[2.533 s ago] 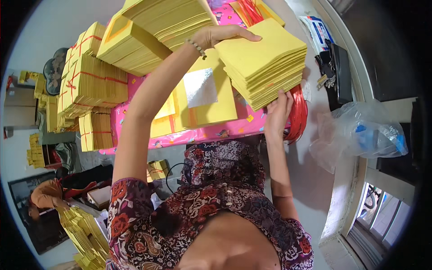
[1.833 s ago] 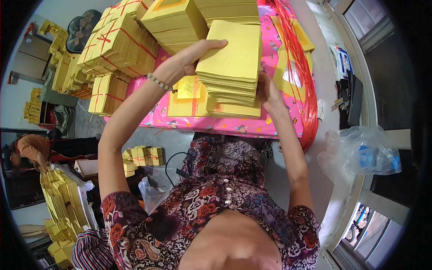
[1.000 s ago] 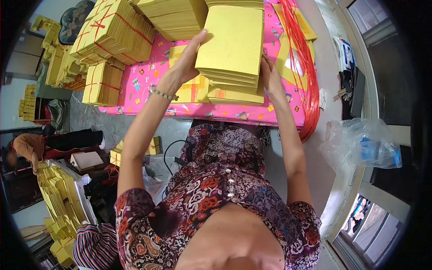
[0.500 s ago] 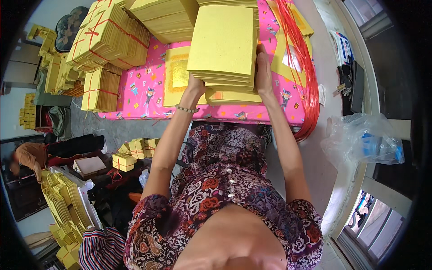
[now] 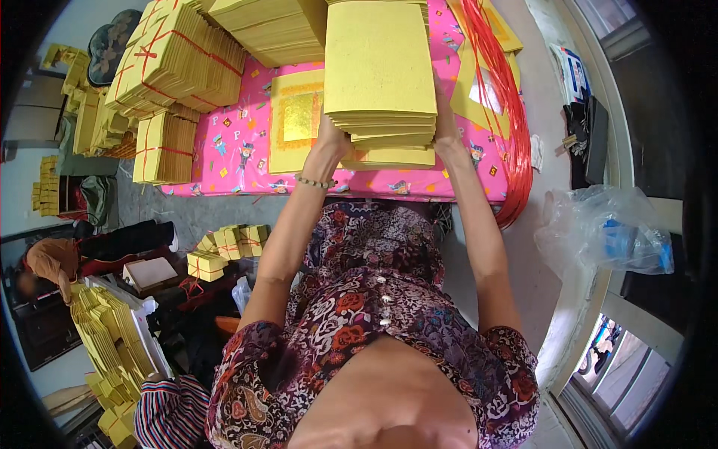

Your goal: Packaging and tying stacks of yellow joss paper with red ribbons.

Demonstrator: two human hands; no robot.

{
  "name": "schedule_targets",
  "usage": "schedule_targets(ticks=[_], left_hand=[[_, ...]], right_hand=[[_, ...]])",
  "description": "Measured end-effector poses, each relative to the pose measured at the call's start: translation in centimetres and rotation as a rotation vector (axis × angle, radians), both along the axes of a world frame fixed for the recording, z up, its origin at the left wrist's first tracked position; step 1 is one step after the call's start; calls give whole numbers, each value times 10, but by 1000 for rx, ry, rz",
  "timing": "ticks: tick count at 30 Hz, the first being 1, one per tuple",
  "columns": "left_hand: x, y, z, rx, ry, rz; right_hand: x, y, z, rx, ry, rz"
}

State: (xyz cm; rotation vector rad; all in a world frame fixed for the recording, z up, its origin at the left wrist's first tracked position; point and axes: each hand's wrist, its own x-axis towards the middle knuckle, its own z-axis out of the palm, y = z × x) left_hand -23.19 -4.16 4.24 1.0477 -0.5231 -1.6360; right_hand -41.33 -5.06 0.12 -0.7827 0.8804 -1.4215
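A thick stack of yellow paper sheets [image 5: 380, 60] stands before me on the pink patterned tablecloth [image 5: 247, 176]. My left hand [image 5: 331, 141] grips its lower left side, its fingers partly hidden behind the paper. On the opposite side my right hand [image 5: 446, 127] presses against the stack, most of its fingers out of sight. The lower layers of the stack are slightly uneven. Under it, near the table's front edge, more yellow paper [image 5: 393, 158] shows. Left of the stack lies a yellow sheet with a gold foil square [image 5: 301, 120].
Bundles of yellow paper tied with red strands [image 5: 176, 63] stand at the table's left. A long hank of red plastic strands [image 5: 512, 150] hangs over the right edge. A clear plastic bag [image 5: 602, 228] is at the right. Other people, one in a striped sleeve [image 5: 173, 411], are at the lower left.
Both hands and the stack have shifted slightly to the right. The stack's near edge looks straighter, and the right hand's fingers are now more hidden behind it.
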Motion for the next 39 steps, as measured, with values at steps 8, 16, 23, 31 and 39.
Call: schedule_targets(ticks=[8, 16, 23, 31, 39], left_hand=[[7, -4, -3, 13, 30, 53], [2, 20, 11, -131, -52, 86], [10, 17, 9, -83, 12, 74], [10, 18, 8, -103, -25, 78], [6, 22, 20, -45, -53, 73]], right_hand=[[20, 11, 28, -175, 109, -30], [12, 24, 7, -307, 225, -30], [13, 30, 8, -329, 399, -17], [5, 58, 35, -184, 571, 12], [1, 93, 17, -302, 1120, -86]])
